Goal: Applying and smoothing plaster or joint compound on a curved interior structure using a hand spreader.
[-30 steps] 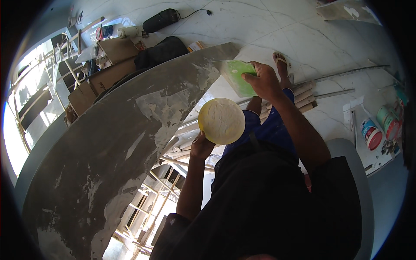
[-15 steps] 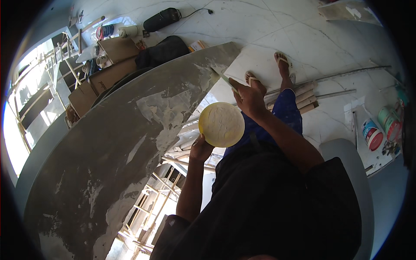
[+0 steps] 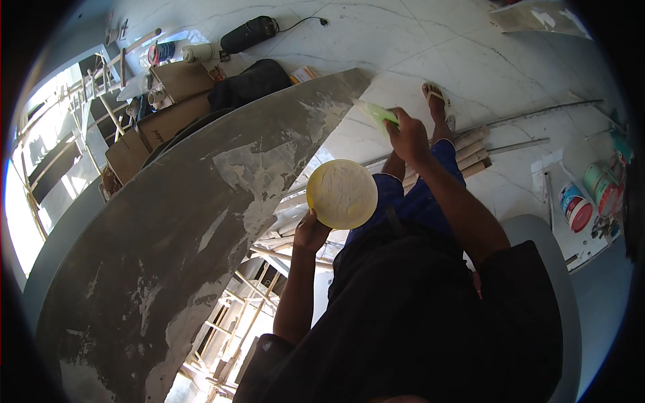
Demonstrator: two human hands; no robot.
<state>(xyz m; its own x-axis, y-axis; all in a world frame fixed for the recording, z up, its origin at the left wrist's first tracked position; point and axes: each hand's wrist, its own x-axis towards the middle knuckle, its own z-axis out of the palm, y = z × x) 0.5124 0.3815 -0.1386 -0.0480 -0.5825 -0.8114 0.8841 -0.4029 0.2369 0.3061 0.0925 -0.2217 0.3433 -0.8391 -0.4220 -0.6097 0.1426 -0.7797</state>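
Observation:
My left hand [image 3: 312,233] grips the near-left rim of a round yellow dish [image 3: 342,194], whose top is covered with pale, creased putty. In my right hand [image 3: 408,138] is a light green putty knife [image 3: 376,115], its blade pointing left toward the far end of a long curved grey surface [image 3: 161,195]. The blade's tip is close to that surface's edge; whether they touch I cannot tell. Patches of whitish putty [image 3: 252,168] lie smeared along the surface's right side and lower end.
Behind the curved surface are cardboard boxes [image 3: 176,114], a dark cloth [image 3: 250,86] and a black cylindrical bag [image 3: 249,35]. Wooden poles [image 3: 470,151] lie on the marbled tile floor [image 3: 376,40]. Paint buckets [image 3: 576,207] stand at the right. Bamboo scaffolding [image 3: 232,316] shows below.
My right hand has moved right, away from the curved surface, and turned the putty knife so its broad face shows. My left hand and the dish have barely moved.

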